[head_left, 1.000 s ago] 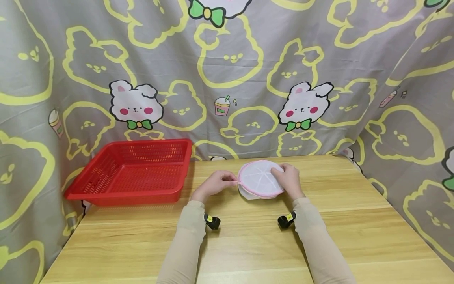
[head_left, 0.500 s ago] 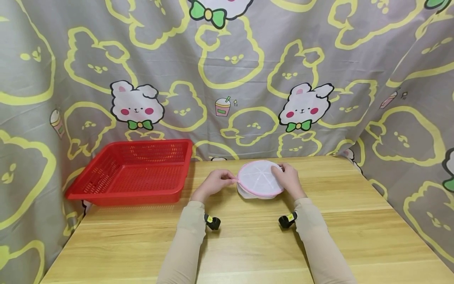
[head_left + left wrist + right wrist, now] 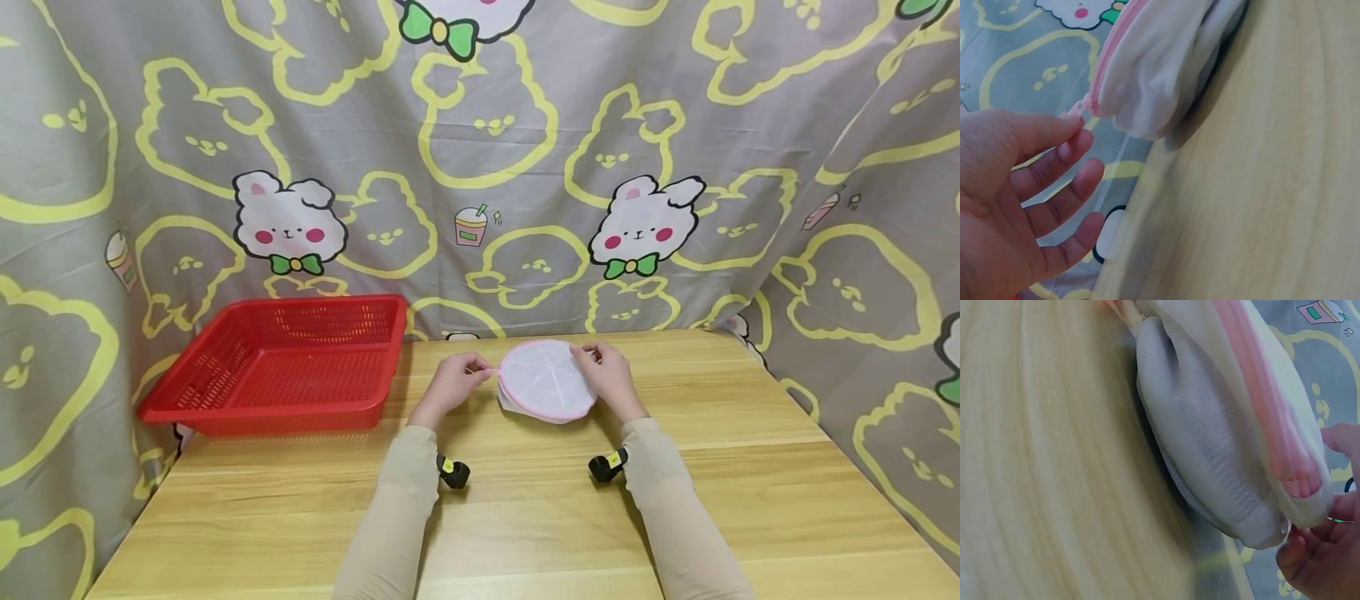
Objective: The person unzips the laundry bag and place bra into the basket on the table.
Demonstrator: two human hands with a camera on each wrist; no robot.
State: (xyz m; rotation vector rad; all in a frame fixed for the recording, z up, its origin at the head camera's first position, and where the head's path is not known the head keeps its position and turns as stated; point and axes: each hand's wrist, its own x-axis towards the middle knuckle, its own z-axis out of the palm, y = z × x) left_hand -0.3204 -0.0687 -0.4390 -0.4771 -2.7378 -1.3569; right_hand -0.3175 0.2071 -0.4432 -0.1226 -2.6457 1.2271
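A round white mesh laundry bag [image 3: 547,379] with a pink zipper [image 3: 1110,59] along its rim is held just over the table. My left hand [image 3: 453,385] is at the bag's left side, thumb and forefinger pinching the small pink zipper pull [image 3: 1075,110]; its other fingers are spread loosely. At the right rim, my right hand [image 3: 611,375] grips the bag between thumb and fingers, near the end of the zipper tape seen in the right wrist view. The mesh side wall [image 3: 1210,437] sags in soft folds below the zipper.
A red plastic basket [image 3: 315,375] with slotted walls stands at the table's back left. The wooden table [image 3: 517,525] ends at a grey patterned curtain [image 3: 525,167] behind. A black wrist camera [image 3: 453,472] sits on each forearm.
My left hand has moved slightly up and left with the zipper pull. The bag has shifted a little left, and my right thumb has slid back toward its far right rim.
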